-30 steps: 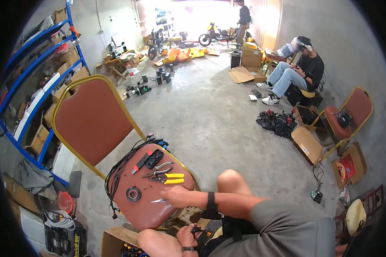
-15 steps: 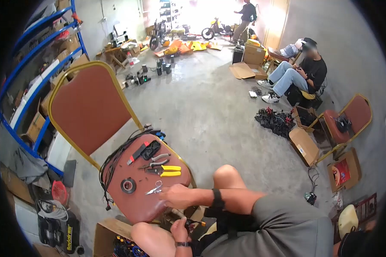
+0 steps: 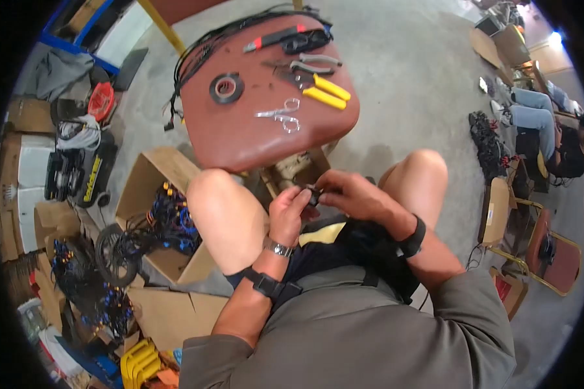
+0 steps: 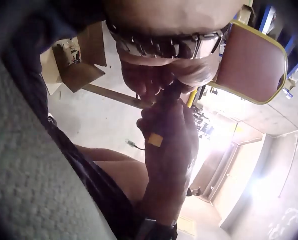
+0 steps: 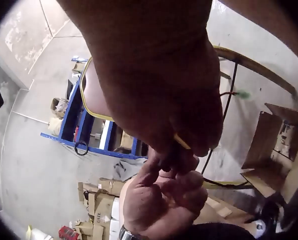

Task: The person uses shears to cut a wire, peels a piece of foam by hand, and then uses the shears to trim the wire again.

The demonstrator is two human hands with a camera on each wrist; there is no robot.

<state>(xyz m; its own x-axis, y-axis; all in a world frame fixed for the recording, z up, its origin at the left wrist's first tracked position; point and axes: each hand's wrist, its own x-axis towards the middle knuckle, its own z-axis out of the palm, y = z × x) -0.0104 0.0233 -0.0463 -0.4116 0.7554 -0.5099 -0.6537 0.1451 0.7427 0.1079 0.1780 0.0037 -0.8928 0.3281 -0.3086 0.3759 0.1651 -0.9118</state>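
Observation:
In the head view, both hands meet in front of the lap around a small black cable piece (image 3: 313, 194). My left hand (image 3: 287, 211) pinches it between thumb and fingers from one side. From the other side, my right hand (image 3: 355, 196) grips it too. A yellow connector (image 4: 155, 140) shows against the right hand in the left wrist view, with a thin green-tipped wire (image 4: 131, 143) beside it. Much of the cable piece is hidden by fingers. On the chair seat (image 3: 240, 139) lie scissors (image 3: 282, 117), yellow-handled pliers (image 3: 324, 92), grey-handled pliers (image 3: 315, 63) and black tape (image 3: 227, 87).
A red-and-black cutter (image 3: 272, 39) and a bundle of black cables (image 3: 198, 58) lie along the seat's far side. An open cardboard box (image 3: 152, 168) of wires stands left of the knees. Another person (image 3: 532, 117) sits at the right.
My right hand has let go of the scissors on the seat and come back to the left hand, now gripping the cable piece too. The head view has tilted down.

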